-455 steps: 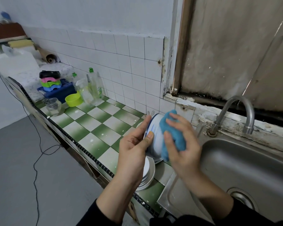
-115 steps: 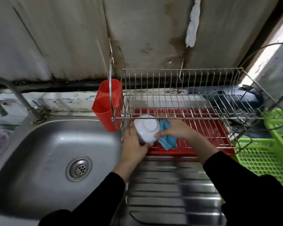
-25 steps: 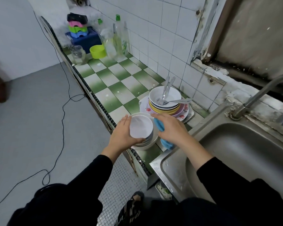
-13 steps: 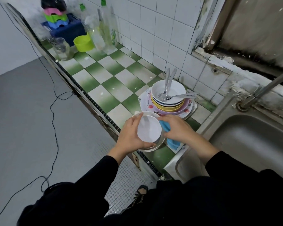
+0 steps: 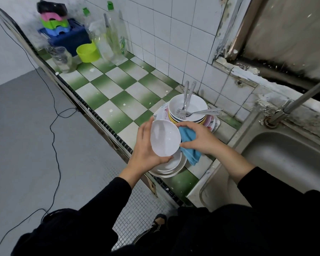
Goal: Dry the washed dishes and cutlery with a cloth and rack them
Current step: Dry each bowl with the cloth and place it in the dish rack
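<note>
Far off to the left a black cable [image 5: 53, 126] trailed over the grey floor. At the far end of the green-and-white checked counter [image 5: 109, 89] stood a glass jar [image 5: 63, 60], a blue box [image 5: 68, 39] with coloured plastic pieces piled on it, a lime-green cup [image 5: 87, 52] and some clear bottles [image 5: 115, 39] against the tiled wall.

Nearer the front edge, the person's left hand [image 5: 146, 150] gripped a small white bowl [image 5: 164, 137], fingers curled behind it and thumb on its lower rim. The bowl was tilted up on edge, hollow side toward the person, and held just above a stack of white plates [image 5: 172, 167] sitting at the counter's edge. The right hand [image 5: 199, 139] pinched the bowl's right rim between thumb and fingers with a blue cloth [image 5: 189, 145] bunched under the palm (one corner hung down past the plates).

Just behind the hands was a second pile of dishes [image 5: 187, 109], a white bowl on top with forks [image 5: 201, 112] lying in it. To the right lay the steel sink [image 5: 284, 163], with the tap [image 5: 303, 97] rising behind it.
</note>
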Demonstrator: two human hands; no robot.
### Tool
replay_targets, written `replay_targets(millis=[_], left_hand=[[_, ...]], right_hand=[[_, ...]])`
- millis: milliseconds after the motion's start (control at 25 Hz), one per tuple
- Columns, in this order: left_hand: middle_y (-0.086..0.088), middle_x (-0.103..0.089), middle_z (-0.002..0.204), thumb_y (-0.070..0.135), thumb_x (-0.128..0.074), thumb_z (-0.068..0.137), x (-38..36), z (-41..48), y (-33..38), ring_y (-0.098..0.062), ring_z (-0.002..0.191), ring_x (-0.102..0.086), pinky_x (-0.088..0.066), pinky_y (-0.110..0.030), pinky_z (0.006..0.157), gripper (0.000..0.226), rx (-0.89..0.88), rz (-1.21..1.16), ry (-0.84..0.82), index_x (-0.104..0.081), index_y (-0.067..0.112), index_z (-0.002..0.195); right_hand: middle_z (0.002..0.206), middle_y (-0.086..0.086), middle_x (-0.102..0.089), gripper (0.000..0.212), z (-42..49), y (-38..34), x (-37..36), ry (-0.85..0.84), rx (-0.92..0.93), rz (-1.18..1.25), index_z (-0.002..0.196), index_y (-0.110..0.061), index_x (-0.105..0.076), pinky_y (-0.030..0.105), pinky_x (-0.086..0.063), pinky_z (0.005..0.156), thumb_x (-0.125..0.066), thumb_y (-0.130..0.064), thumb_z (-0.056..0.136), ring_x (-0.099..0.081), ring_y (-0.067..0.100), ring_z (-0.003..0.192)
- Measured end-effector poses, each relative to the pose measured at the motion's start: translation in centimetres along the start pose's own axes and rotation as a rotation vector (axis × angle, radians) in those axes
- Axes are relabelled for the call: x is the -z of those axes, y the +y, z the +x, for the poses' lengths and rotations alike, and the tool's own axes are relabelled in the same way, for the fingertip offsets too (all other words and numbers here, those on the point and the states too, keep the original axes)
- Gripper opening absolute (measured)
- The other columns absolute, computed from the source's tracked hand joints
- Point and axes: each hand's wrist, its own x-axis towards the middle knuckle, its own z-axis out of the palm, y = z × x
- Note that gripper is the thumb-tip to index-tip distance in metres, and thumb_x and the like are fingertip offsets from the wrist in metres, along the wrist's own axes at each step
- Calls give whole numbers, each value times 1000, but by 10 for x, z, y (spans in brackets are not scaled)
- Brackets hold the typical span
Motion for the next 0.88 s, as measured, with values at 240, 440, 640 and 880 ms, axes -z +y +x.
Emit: replay_targets(millis=[240,440,640,880], left_hand=[[-2,-34,141,36,-94,48,4,5,-6,0,122,-30,-19,4,96,124,-9,-25,47,-24,9,146],[-12,-36,147,51,-82,57,6,7,-15,-16,135,-32,-23,-15,110,112,-144,80,32,-20,19,145],[-16,-36,148,37,-88,65,9,13,-25,-28,143,-28,-26,-36,117,108,-285,209,61,-23,7,146],[-17,-34,149,24,-86,68,11,10,-28,-29,143,-28,-31,-47,114,101,-405,294,41,-26,2,146]], right_hand=[[136,-5,-51,85,5,1,-3,-4,51,66,141,-33,-43,34,-38,110,-82,-4,71,-45,13,129],[142,-8,-49,86,7,9,-5,-41,64,15,146,-34,-40,35,-34,113,-76,1,76,-40,6,135],[136,-13,-52,88,6,9,-1,-105,80,-36,148,-32,-34,27,-33,108,-72,5,77,-42,2,129],[141,-20,-46,87,7,19,-5,-103,116,-80,147,-35,-34,38,-34,115,-74,0,78,-39,1,134]])
